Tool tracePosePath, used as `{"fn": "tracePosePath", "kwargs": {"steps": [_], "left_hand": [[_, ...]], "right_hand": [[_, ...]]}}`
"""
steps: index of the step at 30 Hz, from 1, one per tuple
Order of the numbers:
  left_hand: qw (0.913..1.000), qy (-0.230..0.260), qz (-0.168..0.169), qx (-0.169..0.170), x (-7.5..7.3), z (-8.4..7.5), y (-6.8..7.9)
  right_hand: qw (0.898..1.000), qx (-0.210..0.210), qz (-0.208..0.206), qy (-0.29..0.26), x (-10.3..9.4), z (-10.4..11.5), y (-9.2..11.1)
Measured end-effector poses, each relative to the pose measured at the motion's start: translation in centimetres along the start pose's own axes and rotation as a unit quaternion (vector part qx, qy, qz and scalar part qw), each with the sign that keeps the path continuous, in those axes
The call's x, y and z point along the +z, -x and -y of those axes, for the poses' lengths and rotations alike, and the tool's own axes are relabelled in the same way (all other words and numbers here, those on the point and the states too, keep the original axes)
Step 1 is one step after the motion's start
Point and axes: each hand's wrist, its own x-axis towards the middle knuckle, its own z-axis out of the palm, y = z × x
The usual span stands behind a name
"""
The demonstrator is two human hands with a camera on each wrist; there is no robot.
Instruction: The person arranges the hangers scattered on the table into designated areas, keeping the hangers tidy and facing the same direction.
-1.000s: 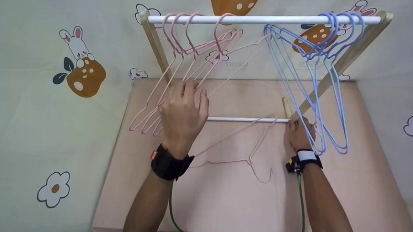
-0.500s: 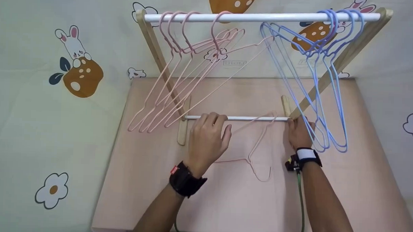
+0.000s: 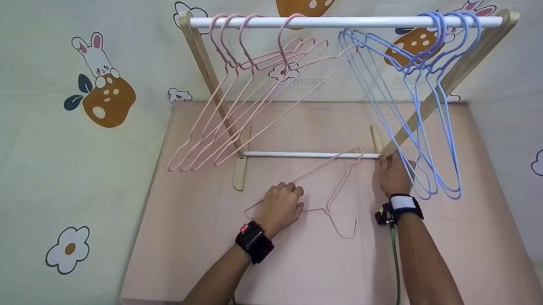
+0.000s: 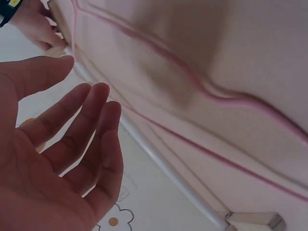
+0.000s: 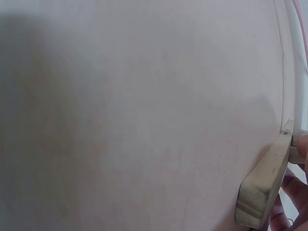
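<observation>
My left hand (image 3: 280, 208) hovers over a pink hanger (image 3: 327, 210) that lies on the table, its far corner leaning on the rack's lower white bar (image 3: 298, 155). In the left wrist view, the relaxed fingers and thumb (image 4: 48, 74) stand apart with nothing between them, and the hanger's wire (image 4: 192, 149) runs beyond the fingertips. My right hand (image 3: 395, 176) grips the rack's lower right corner, partly behind the blue hangers. Beside that hand, the right wrist view shows the rack's wooden foot (image 5: 267, 180).
Several pink hangers (image 3: 242, 70) hang on the left of the rack's upper white bar (image 3: 339, 22). Several blue hangers (image 3: 418, 85) hang on its right. The rack's left wooden foot (image 3: 239, 174) stands on the pink-covered table (image 3: 312, 276). A patterned wall sheet (image 3: 27, 162) rises behind.
My left hand has come away from the hanging pink hangers, moving down and right past the lower bar to the hanger on the table. My right hand has stayed at the rack's corner.
</observation>
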Motion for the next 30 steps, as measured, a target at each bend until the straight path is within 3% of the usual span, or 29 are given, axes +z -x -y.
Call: {"fn": "tracePosePath", "kwargs": {"steps": [5, 9, 15, 20, 30], "left_hand": [[0.9986, 0.015, 0.046, 0.023, 1.4, 0.7, 0.6], [0.9972, 0.017, 0.060, 0.040, 2.0, 0.9, 0.9], [0.9963, 0.031, 0.060, 0.053, 2.4, 0.7, 1.0], [0.9968, 0.015, 0.057, 0.054, 2.6, 0.5, 1.2], [0.9982, 0.043, 0.021, 0.035, 1.4, 0.7, 0.9]], "right_hand": [[1.000, 0.018, 0.016, -0.001, -0.1, 0.1, 0.1], [1.000, 0.016, 0.015, 0.001, 0.0, 0.0, 0.1], [1.000, -0.009, -0.006, 0.001, 0.6, -0.7, -0.1], [1.000, -0.019, -0.004, -0.001, 0.4, -0.4, 0.0], [0.999, 0.032, 0.037, 0.002, -1.3, 1.4, 0.6]]}}
